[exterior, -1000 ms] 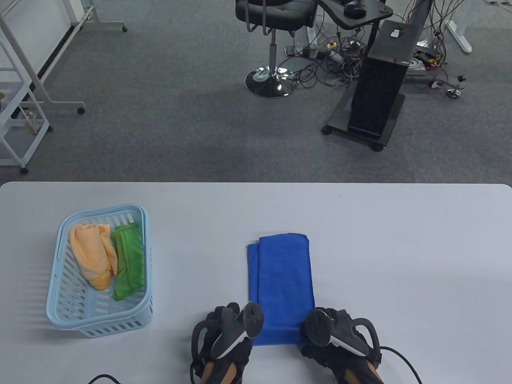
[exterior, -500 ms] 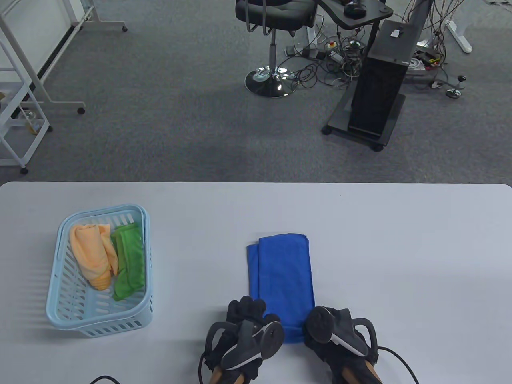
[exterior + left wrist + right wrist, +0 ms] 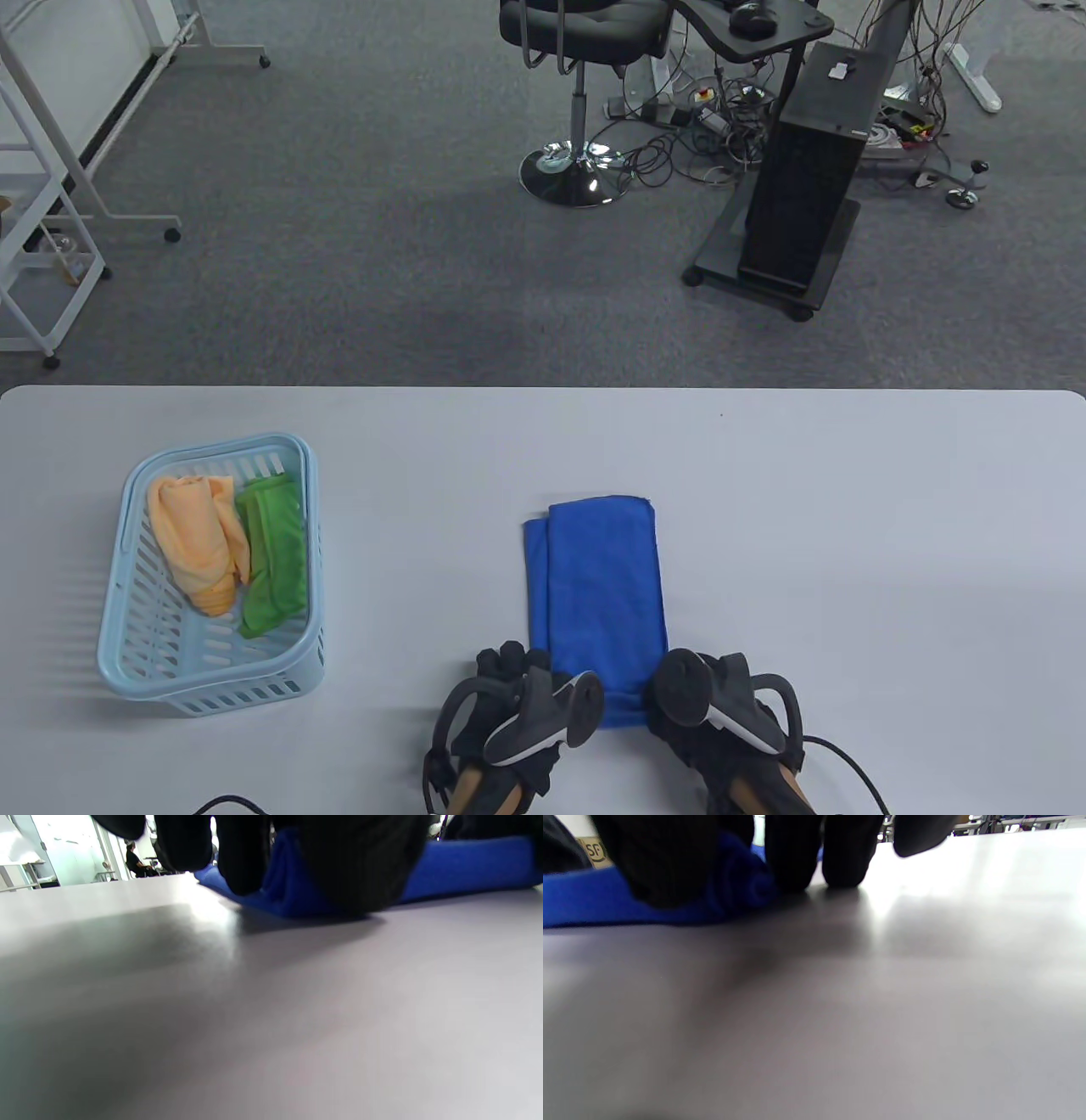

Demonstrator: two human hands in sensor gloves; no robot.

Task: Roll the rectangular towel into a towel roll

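The table carries the blue towel, a folded strip running away from your grip. Your left hand and right hand curl round its near end. Uneven pushing would skew the roll; loosening lets it spring open.

Black sensor gloves on left hand, right hand; grey-black trackers, black cables.

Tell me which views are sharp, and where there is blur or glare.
Table view: sharp, evenly lit, blue towel crisp. Left wrist view: gloved fingers blurred, table soft with a dark shadow at left. Right wrist view: fingers blurred, bright glare on the table at upper right.
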